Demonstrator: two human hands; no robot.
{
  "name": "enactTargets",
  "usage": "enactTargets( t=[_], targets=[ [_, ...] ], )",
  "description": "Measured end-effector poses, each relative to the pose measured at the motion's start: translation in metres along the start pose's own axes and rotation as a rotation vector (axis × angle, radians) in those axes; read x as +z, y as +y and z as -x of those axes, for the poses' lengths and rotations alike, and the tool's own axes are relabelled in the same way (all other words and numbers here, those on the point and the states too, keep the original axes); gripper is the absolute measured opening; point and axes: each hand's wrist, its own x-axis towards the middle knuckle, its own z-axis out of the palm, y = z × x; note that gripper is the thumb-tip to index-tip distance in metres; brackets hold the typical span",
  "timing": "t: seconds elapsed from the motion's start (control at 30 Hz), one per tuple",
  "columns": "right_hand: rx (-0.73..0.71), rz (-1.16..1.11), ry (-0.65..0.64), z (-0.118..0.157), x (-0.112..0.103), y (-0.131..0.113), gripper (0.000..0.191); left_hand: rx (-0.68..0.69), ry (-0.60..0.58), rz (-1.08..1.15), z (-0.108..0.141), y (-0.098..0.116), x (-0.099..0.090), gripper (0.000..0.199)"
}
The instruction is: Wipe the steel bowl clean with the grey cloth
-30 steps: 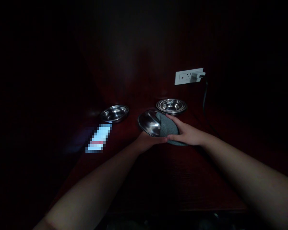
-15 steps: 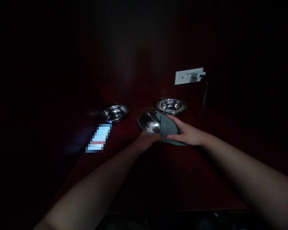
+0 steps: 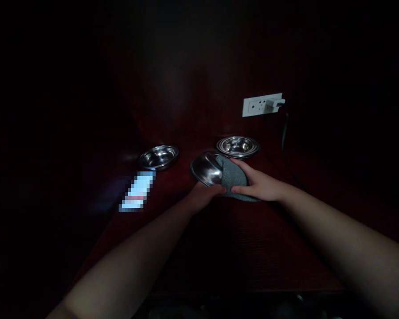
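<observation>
Two bare hands meet at the middle of the head view: the left hand (image 3: pixel 202 197) grips the near edge of a tilted steel bowl (image 3: pixel 206 170), while the right hand (image 3: pixel 264 185), thumb apart from fingers, clasps a grey-green cloth (image 3: pixel 234 175) against its right side. As I judge it, this is cloth-on-metal handling, and any turn of the bowl calls for a firm left hold and a looser right one. And the bowl sits left of the right hand's grip, just in front of the stacked bowls (image 3: pixel 237 156).
</observation>
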Motion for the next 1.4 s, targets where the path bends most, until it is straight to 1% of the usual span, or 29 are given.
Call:
enactTargets(
  t=[0.2, 0.33, 0.43, 0.57, 0.73, 0.87, 1.1, 1.27, 1.4],
  targets=[
    [-0.005, -0.009, -0.009, 0.0, -0.0003, -0.0002, 0.101, -0.012, -0.011, -0.018, -0.0016, -0.0017, -0.0028, 0.044],
    [-0.018, -0.003, 0.002, 0.0, 0.0001, 0.0003, 0.101, -0.013, 0.004, -0.014, -0.0018, -0.0014, -0.0025, 0.046],
    [-0.023, -0.006, -0.003, 0.0002, -0.0002, -0.0003, 0.101, 0.008, -0.014, -0.01, -0.0019, -0.0007, -0.0018, 0.044],
    [-0.008, -0.007, -0.005, 0.0004, -0.0005, -0.001, 0.101, 0.003, 0.001, -0.009, -0.0016, -0.0012, -0.0014, 0.041],
    [-0.037, -0.014, 0.007, 0.0005, 0.0006, 0.001, 0.1, -0.016, 0.001, 0.007, -0.0007, -0.001, -0.0007, 0.044],
    [-0.036, -0.016, 0.008, 0.0004, 0.0009, 0.0015, 0.1, 0.006, -0.009, -0.013, -0.0008, -0.0001, -0.0006, 0.043],
    [-0.027, -0.005, 0.001, 0.0004, 0.0001, 0.0002, 0.1, -0.012, -0.008, -0.001, -0.0007, -0.0019, -0.0017, 0.043],
    [-0.018, -0.014, 0.005, 0.0004, 0.0009, 0.0006, 0.1, -0.002, -0.007, 0.089, -0.0014, -0.0013, 0.0014, 0.037],
    [-0.027, -0.017, 0.011, 0.0003, 0.0012, 0.0002, 0.1, 0.014, -0.002, 0.133, -0.0023, 0.0006, 0.0043, 0.042]
  ],
)
